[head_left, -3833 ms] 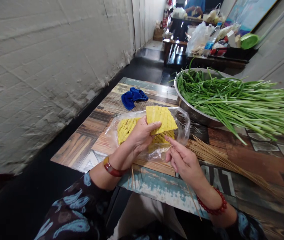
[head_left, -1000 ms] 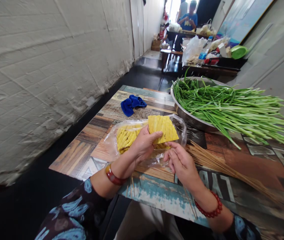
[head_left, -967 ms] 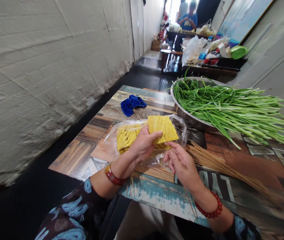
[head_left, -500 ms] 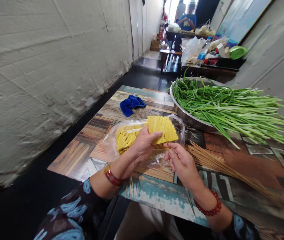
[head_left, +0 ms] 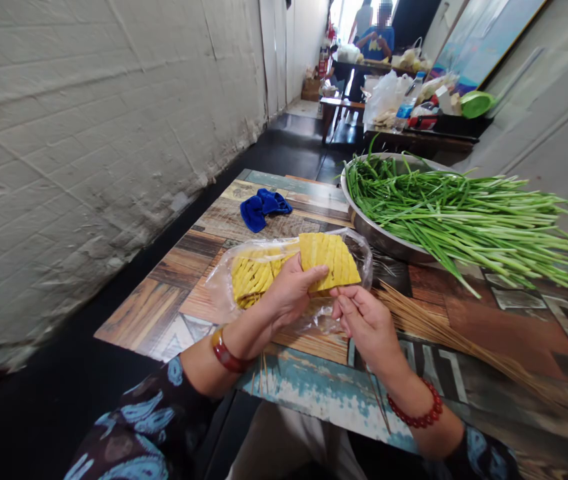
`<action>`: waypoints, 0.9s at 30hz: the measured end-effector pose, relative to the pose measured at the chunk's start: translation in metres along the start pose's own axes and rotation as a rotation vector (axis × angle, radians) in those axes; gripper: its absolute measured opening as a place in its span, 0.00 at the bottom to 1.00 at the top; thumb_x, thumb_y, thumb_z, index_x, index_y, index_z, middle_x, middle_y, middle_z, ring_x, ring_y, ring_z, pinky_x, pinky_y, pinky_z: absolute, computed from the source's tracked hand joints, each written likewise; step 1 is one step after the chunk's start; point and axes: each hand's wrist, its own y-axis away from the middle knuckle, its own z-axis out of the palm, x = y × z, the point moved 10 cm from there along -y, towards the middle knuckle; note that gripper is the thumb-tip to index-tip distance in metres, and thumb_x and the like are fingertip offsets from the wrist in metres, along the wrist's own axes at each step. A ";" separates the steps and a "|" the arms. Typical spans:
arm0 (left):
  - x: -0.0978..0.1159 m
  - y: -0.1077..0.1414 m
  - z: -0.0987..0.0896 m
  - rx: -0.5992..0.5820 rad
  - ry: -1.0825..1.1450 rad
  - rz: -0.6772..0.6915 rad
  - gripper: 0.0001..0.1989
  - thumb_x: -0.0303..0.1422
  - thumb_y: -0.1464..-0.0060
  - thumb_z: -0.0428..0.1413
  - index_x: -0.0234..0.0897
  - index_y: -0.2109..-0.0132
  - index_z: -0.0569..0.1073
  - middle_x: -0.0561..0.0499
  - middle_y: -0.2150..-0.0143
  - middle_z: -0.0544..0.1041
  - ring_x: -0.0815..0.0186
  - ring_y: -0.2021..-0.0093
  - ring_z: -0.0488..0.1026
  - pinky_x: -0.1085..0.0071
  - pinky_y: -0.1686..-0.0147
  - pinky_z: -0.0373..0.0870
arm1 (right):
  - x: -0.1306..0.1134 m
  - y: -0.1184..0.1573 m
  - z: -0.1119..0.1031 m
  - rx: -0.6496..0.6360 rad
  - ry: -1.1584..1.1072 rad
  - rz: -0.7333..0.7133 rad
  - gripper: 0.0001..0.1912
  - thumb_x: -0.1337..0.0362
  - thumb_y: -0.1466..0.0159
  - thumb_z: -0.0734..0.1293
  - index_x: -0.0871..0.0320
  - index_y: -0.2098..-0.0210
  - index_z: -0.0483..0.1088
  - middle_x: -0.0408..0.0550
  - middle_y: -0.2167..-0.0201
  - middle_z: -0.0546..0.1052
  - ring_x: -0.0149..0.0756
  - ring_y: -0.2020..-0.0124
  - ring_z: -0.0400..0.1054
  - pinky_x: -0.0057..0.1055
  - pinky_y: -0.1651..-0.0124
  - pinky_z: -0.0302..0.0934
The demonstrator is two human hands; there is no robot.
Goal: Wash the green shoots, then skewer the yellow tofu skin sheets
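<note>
A flat yellow scored slice [head_left: 331, 260] is pinched between the thumb and fingers of my left hand [head_left: 291, 290], above an opened clear plastic bag [head_left: 221, 273]. More yellow slices [head_left: 251, 277] lie in that bag. My right hand [head_left: 367, 327] is closed at the slice's lower edge, its fingertips pinching what looks like a thin stick; most of it is hidden by the fingers. Thin wooden sticks [head_left: 444, 333] lie in a bundle on the table to the right, and a few more show near the front edge below my hands.
A metal bowl [head_left: 371, 230] heaped with long green stalks [head_left: 464, 213] stands at the table's [head_left: 164, 280] back right. A blue cloth [head_left: 264, 208] lies at the back left. Further off, people are near another table with bags, a bottle [head_left: 411, 97] and a green bowl [head_left: 477, 104].
Both hands and the held yellow slice have shifted slightly to the right. My grip looks the same.
</note>
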 end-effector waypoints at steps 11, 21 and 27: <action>0.000 -0.002 -0.006 0.057 0.054 -0.031 0.19 0.31 0.62 0.69 0.32 0.60 0.77 0.46 0.63 0.82 0.60 0.62 0.79 0.67 0.59 0.74 | 0.004 -0.002 0.002 -0.021 -0.092 0.115 0.18 0.50 0.38 0.71 0.60 0.62 0.74 0.41 0.76 0.74 0.22 0.83 0.60 0.22 0.79 0.55; 0.003 -0.006 -0.016 0.108 0.068 -0.009 0.23 0.32 0.64 0.70 0.31 0.57 0.78 0.43 0.60 0.83 0.56 0.60 0.81 0.65 0.59 0.76 | 0.011 0.004 0.003 -0.045 -0.025 0.056 0.23 0.51 0.33 0.66 0.61 0.47 0.75 0.39 0.79 0.70 0.22 0.85 0.53 0.23 0.83 0.46; 0.005 -0.006 -0.013 0.088 0.073 0.003 0.23 0.33 0.64 0.71 0.31 0.57 0.78 0.44 0.61 0.83 0.57 0.62 0.81 0.66 0.60 0.76 | 0.012 0.004 0.004 -0.076 -0.090 0.085 0.27 0.50 0.33 0.67 0.61 0.42 0.72 0.38 0.79 0.69 0.21 0.85 0.51 0.23 0.82 0.44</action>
